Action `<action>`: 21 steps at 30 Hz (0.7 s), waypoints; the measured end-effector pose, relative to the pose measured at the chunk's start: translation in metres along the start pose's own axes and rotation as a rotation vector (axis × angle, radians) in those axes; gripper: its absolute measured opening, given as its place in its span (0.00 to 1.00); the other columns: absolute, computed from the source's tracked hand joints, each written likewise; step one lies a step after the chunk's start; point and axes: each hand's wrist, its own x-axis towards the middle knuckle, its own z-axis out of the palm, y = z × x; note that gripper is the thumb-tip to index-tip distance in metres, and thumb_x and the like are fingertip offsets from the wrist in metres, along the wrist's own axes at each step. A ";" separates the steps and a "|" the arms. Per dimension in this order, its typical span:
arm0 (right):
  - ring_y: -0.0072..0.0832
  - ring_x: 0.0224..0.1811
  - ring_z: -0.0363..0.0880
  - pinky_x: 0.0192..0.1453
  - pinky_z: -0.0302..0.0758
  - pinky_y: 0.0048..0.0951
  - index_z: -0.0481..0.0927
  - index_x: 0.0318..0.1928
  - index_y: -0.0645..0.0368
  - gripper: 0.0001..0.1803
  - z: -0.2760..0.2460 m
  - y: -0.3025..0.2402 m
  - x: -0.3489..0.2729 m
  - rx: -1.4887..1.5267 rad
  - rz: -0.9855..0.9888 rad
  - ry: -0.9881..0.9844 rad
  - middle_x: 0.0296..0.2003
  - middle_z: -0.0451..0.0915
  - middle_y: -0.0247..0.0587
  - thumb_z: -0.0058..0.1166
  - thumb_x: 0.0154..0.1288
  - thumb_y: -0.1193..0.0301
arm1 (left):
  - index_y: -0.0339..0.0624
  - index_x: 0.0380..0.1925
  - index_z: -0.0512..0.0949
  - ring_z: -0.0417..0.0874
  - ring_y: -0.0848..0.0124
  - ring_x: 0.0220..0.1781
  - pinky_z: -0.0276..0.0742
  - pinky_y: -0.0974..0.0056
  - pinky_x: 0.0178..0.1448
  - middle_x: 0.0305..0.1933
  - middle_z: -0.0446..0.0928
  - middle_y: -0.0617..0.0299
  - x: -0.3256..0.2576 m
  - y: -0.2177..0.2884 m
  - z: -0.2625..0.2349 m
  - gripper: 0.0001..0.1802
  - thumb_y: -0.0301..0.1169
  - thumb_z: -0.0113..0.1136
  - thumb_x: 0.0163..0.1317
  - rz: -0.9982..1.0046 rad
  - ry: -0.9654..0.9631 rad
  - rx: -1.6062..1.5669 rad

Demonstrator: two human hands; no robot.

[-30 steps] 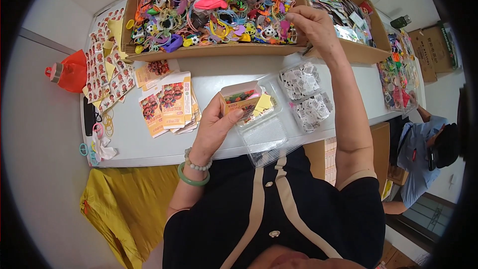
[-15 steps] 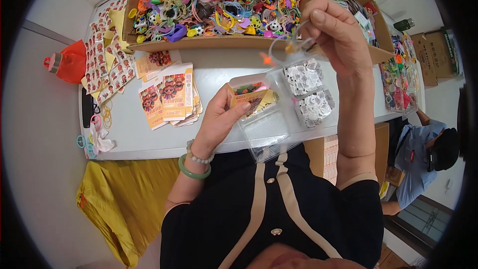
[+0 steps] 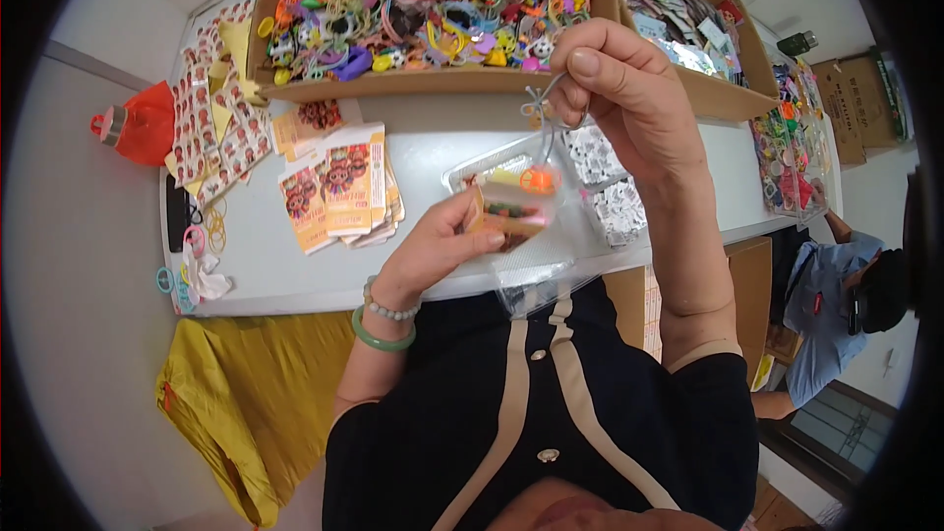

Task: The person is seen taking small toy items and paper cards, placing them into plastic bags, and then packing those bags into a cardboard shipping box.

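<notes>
My left hand (image 3: 433, 246) grips a small orange-and-yellow printed carton (image 3: 516, 224), its open end showing dark and coloured contents that I cannot make out. Above it, my right hand (image 3: 634, 98) pinches a thin grey cord (image 3: 548, 143). From the cord dangles a small bright orange trinket (image 3: 539, 180), right over the carton's open end. Below and behind my hands lies a clear plastic tray (image 3: 536, 270). Two piles of black-and-white printed slips (image 3: 618, 213) sit beside it, partly behind my right forearm.
Flat printed cartons (image 3: 346, 192) are stacked on the left. A big cardboard box (image 3: 393, 88) of mixed trinkets stands at the back, beside a box of shiny packets (image 3: 688, 25). Sticker sheets (image 3: 221, 118) and scissors (image 3: 182, 280) lie far left. At right, a person (image 3: 836, 305) in blue works.
My right hand has come left and down, bringing the dangling orange trinket from beside the carton to over it. The carton has moved slightly right and tilted.
</notes>
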 end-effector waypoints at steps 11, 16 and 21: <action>0.23 0.23 0.69 0.29 0.68 0.22 0.76 0.34 0.63 0.07 -0.004 -0.005 0.012 0.091 0.074 0.002 0.19 0.69 0.31 0.53 0.63 0.70 | 0.35 0.51 0.72 0.63 0.65 0.66 0.66 0.64 0.59 0.73 0.42 0.48 0.026 0.042 -0.002 0.23 0.23 0.60 0.52 0.328 0.055 0.607; 0.24 0.22 0.69 0.29 0.68 0.23 0.76 0.34 0.64 0.08 0.000 0.004 0.010 0.178 0.143 -0.043 0.19 0.69 0.32 0.53 0.63 0.70 | 0.35 0.49 0.73 0.68 0.64 0.61 0.64 0.65 0.60 0.64 0.63 0.51 0.039 0.046 0.009 0.22 0.24 0.61 0.51 0.154 -0.021 0.657; 0.18 0.21 0.67 0.27 0.67 0.22 0.77 0.33 0.63 0.08 -0.008 0.002 0.011 -0.117 0.075 0.061 0.21 0.71 0.31 0.54 0.61 0.70 | 0.35 0.51 0.73 0.67 0.65 0.62 0.61 0.66 0.63 0.57 0.69 0.55 0.034 0.031 0.000 0.24 0.26 0.61 0.52 0.230 0.053 0.433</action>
